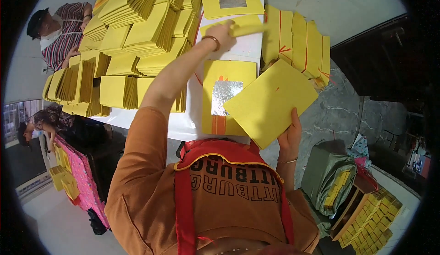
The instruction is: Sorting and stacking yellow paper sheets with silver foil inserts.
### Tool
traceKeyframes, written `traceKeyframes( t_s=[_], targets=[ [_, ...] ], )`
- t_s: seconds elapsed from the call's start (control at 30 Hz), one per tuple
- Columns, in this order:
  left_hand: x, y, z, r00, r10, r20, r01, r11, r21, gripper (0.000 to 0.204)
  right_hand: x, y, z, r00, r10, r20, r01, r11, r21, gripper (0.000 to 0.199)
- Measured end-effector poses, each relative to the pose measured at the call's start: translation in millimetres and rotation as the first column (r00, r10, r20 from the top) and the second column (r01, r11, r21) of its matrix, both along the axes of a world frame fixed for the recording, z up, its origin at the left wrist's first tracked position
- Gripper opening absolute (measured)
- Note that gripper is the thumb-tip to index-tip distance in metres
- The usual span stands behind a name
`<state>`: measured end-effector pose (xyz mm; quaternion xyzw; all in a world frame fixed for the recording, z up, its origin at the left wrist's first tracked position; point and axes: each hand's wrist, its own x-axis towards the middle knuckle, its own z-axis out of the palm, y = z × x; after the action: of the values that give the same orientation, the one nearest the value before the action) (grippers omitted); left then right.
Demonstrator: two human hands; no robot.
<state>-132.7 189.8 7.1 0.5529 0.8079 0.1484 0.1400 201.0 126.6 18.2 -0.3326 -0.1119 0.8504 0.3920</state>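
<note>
In my right hand (291,131) is a yellow paper sheet (272,101), or a thin stack of them, gripped by its near right edge and tilted over the table's right side. It partly covers a yellow stack (211,76) bearing a silver foil square (227,97) and an orange strip. My left hand (222,35) reaches to the far part of the table, closed on a narrow, motion-blurred piece of yellow paper (249,29) above another yellow sheet (207,28). Beyond it lies a yellow stack (211,3) with a dull metallic square (233,0).
Piled folded yellow paper stacks (146,30) crowd the white table's (176,126) left side. Yellow bundles tied with red string (293,37) stand along its right edge. A person (64,30) is at the far left, another (50,122) by a pink-covered table (82,172). Yellow blocks (371,218) stand lower right.
</note>
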Motion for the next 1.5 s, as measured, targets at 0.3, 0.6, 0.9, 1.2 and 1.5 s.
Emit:
traceKeyframes(
  t_s=[0.3, 0.6, 0.9, 1.2, 1.5],
  targets=[
    [-67.3, -16.7, 35.2, 0.999, 0.001, 0.037, -0.018, 0.880, 0.475, 0.019, -3.2, 0.5, -0.5, 0.997, 0.049, -0.060, -0.050, 0.999, -0.014, 0.039],
    [2.0, -38.1, -3.1, 0.868, -0.341, -0.362, 0.391, 0.918, 0.073, 0.030, -6.0, -3.9, 8.9, 0.985, 0.101, -0.141, -0.103, 0.995, -0.010, 0.039],
    [1.2, -41.4, -9.5, 0.953, -0.302, 0.006, 0.298, 0.935, -0.193, 0.031, -9.7, -10.1, 9.1, 0.972, 0.127, -0.199, -0.140, 0.989, -0.052, 0.039],
    [54.2, -81.1, 44.5, 0.928, -0.182, 0.325, 0.039, 0.915, 0.401, 0.024, -28.3, -15.3, -6.7, 0.984, 0.141, -0.110, -0.151, 0.984, -0.093, 0.039],
    [155.0, -133.2, 46.3, 0.865, -0.414, 0.283, 0.366, 0.907, 0.208, 0.067, -42.4, -33.8, 17.2, 0.980, 0.151, -0.132, -0.152, 0.988, 0.004, 0.044]
  ],
)
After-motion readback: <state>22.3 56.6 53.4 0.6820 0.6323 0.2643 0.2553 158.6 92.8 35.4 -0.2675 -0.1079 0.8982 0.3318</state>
